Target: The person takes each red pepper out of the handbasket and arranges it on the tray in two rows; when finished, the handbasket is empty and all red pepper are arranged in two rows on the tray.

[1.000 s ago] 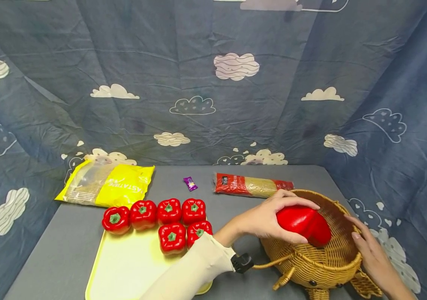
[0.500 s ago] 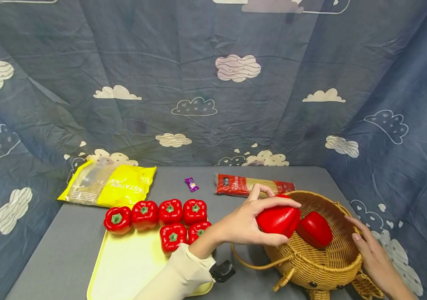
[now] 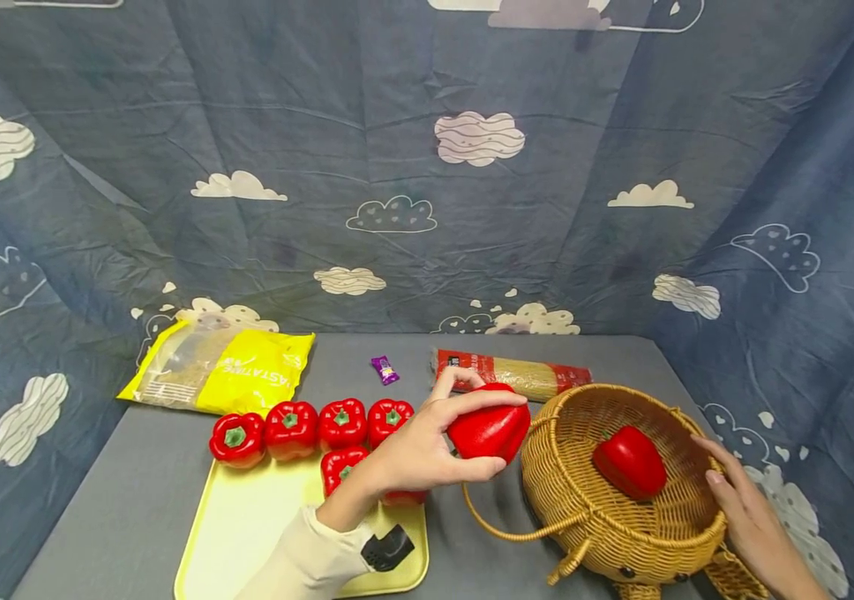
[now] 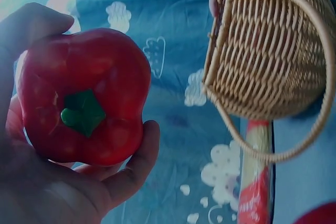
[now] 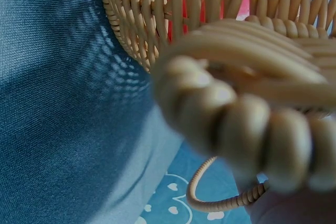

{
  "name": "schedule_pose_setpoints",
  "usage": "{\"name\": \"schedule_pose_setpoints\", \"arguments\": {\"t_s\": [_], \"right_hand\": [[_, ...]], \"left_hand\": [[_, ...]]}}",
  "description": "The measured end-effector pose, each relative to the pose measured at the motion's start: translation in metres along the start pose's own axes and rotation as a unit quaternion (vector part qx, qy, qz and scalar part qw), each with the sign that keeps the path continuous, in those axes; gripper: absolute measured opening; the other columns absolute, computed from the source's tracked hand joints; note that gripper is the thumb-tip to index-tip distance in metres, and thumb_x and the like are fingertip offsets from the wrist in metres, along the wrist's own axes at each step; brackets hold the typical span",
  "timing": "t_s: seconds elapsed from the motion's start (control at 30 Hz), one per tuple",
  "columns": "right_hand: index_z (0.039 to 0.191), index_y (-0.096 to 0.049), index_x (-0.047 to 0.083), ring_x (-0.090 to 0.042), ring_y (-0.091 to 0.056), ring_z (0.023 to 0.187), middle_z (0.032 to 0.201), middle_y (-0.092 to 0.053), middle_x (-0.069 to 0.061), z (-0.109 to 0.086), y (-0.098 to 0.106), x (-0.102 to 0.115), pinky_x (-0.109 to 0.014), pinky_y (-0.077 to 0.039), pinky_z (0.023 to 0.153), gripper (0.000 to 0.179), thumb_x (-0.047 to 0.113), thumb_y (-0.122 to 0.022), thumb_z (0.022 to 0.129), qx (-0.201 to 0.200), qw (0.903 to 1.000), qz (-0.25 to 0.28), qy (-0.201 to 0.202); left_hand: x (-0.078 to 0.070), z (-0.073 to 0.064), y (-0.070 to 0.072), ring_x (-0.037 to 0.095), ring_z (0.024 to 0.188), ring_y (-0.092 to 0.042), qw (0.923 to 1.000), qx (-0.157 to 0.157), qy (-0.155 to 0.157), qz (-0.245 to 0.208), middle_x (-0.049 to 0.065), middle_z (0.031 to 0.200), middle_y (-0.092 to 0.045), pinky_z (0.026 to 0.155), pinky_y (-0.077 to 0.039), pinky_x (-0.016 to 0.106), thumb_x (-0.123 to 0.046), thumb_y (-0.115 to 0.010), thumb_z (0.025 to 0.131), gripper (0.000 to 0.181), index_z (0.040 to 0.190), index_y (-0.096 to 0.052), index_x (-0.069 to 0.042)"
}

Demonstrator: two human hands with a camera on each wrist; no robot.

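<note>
My left hand (image 3: 427, 442) grips a glossy red bell pepper (image 3: 490, 423) in the air, between the tray and the basket. In the left wrist view its green stem (image 4: 84, 114) faces the camera, and thumb and fingers wrap its sides. A second red bell pepper (image 3: 631, 462) lies on its side inside the brown wicker basket (image 3: 569, 483). At the basket's right side, my right hand (image 3: 752, 517) holds the rim, fingertips reaching over the edge. Several more red bell peppers (image 3: 290, 431) stand stem up at the back of the yellow tray (image 3: 247, 533); my left hand and forearm partly cover some.
A yellow pasta bag (image 3: 247, 367) lies at the back left. A small purple-wrapped candy (image 3: 385, 370) and a red-ended packet of noodles (image 3: 516, 375) lie along the back of the grey table. The basket's looped handle (image 3: 501, 529) sticks out leftward.
My left hand has moved left from over the basket, carrying its bell pepper out past the rim. The other pepper in the basket has come into full view. My right hand stays at the rim.
</note>
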State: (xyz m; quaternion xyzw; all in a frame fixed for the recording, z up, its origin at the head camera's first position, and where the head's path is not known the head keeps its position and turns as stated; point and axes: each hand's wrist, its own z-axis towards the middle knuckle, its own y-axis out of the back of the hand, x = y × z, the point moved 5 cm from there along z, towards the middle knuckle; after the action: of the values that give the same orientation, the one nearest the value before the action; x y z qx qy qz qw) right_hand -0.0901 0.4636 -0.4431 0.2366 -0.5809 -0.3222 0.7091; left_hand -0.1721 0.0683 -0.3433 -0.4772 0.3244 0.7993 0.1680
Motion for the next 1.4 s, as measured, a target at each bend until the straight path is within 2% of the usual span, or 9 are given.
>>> {"name": "schedule_pose_setpoints", "arguments": {"t_s": [0.2, 0.37, 0.57, 0.77, 0.83, 0.97, 1.17, 1.3, 1.4], "right_hand": [[0.160, -0.021, 0.013, 0.026, -0.022, 0.121, 0.141, -0.020, 0.037, 0.001, 0.000, 0.001, 0.004, -0.021, 0.091, 0.050, 0.017, -0.032, 0.111, 0.005, 1.0000, 0.001, 0.001], [0.160, -0.021, 0.012, 0.026, -0.022, 0.121, 0.141, -0.021, 0.037, 0.001, 0.000, 0.000, 0.004, -0.020, 0.091, 0.050, 0.017, -0.032, 0.111, 0.003, 1.0000, 0.001, 0.003], [0.159, -0.021, 0.011, 0.025, -0.022, 0.121, 0.140, -0.022, 0.037, 0.001, 0.000, 0.001, 0.005, -0.020, 0.092, 0.050, 0.017, -0.032, 0.111, -0.001, 1.0000, 0.001, 0.004], [0.159, -0.021, 0.011, 0.026, -0.022, 0.121, 0.140, -0.022, 0.037, 0.002, 0.000, 0.001, 0.005, -0.020, 0.091, 0.050, 0.017, -0.032, 0.111, -0.003, 1.0000, -0.002, 0.001], [0.159, -0.021, 0.010, 0.026, -0.022, 0.121, 0.139, -0.022, 0.038, 0.002, 0.000, 0.001, 0.005, -0.020, 0.092, 0.050, 0.017, -0.033, 0.111, -0.004, 1.0000, -0.002, 0.002], [0.159, -0.021, 0.010, 0.026, -0.023, 0.121, 0.140, -0.022, 0.037, 0.002, 0.000, 0.000, 0.005, -0.021, 0.092, 0.050, 0.017, -0.032, 0.111, -0.003, 1.0000, -0.002, 0.003], [0.158, -0.023, 0.009, 0.025, -0.025, 0.121, 0.140, -0.024, 0.037, 0.001, 0.001, 0.000, 0.004, -0.023, 0.092, 0.049, 0.015, -0.033, 0.110, -0.007, 0.9999, 0.000, 0.012], [0.157, -0.026, 0.008, 0.024, -0.025, 0.123, 0.140, -0.026, 0.037, 0.000, 0.001, 0.001, 0.004, -0.021, 0.093, 0.049, 0.012, -0.034, 0.109, -0.015, 0.9995, -0.002, 0.026], [0.157, -0.027, 0.008, 0.024, -0.024, 0.125, 0.140, -0.026, 0.037, 0.000, 0.001, 0.002, 0.004, -0.020, 0.094, 0.049, 0.011, -0.034, 0.109, -0.019, 0.9993, -0.003, 0.033]], "left_hand": [[0.006, -0.019, 0.017, 0.022, 0.115, -0.055, 0.9985, -0.035, 0.025, 0.033, -0.002, 0.137, -0.034, 0.086, -0.056, 0.027, -0.023, -0.078, 0.082, 0.059, 0.134, -0.059, -0.044], [0.008, -0.036, 0.032, 0.022, 0.111, -0.057, 0.9951, -0.055, 0.045, 0.069, -0.004, 0.135, -0.035, 0.082, -0.057, 0.027, -0.025, -0.077, 0.081, 0.060, 0.133, -0.058, -0.047], [0.012, -0.060, 0.053, 0.022, 0.111, -0.058, 0.9917, -0.083, 0.054, 0.082, -0.004, 0.135, -0.035, 0.080, -0.057, 0.027, -0.022, -0.078, 0.081, 0.061, 0.135, -0.058, -0.043], [0.018, -0.084, 0.076, 0.020, 0.109, -0.059, 0.9857, -0.115, 0.060, 0.108, -0.007, 0.133, -0.042, 0.084, -0.057, 0.031, -0.020, -0.082, 0.080, 0.067, 0.138, -0.054, -0.038], [0.020, -0.093, 0.083, 0.020, 0.110, -0.059, 0.9825, -0.126, 0.067, 0.120, -0.008, 0.133, -0.045, 0.085, -0.057, 0.032, -0.020, -0.082, 0.079, 0.066, 0.137, -0.054, -0.036], [0.022, -0.107, 0.094, 0.020, 0.109, -0.059, 0.9802, -0.141, 0.077, 0.115, -0.008, 0.133, -0.047, 0.082, -0.058, 0.031, -0.018, -0.082, 0.080, 0.060, 0.132, -0.056, -0.033], [0.019, -0.121, 0.105, 0.019, 0.111, -0.058, 0.9769, -0.164, 0.073, 0.115, -0.008, 0.134, -0.049, 0.081, -0.059, 0.031, -0.017, -0.084, 0.080, 0.058, 0.129, -0.057, -0.031], [0.017, -0.126, 0.109, 0.015, 0.112, -0.057, 0.9699, -0.177, 0.058, 0.157, -0.009, 0.132, -0.052, 0.083, -0.058, 0.031, -0.015, -0.084, 0.078, 0.059, 0.128, -0.056, -0.029], [0.019, -0.131, 0.111, 0.012, 0.110, -0.057, 0.9642, -0.187, 0.063, 0.177, -0.009, 0.128, -0.054, 0.083, -0.057, 0.029, -0.014, -0.085, 0.076, 0.062, 0.127, -0.054, -0.029]]}}
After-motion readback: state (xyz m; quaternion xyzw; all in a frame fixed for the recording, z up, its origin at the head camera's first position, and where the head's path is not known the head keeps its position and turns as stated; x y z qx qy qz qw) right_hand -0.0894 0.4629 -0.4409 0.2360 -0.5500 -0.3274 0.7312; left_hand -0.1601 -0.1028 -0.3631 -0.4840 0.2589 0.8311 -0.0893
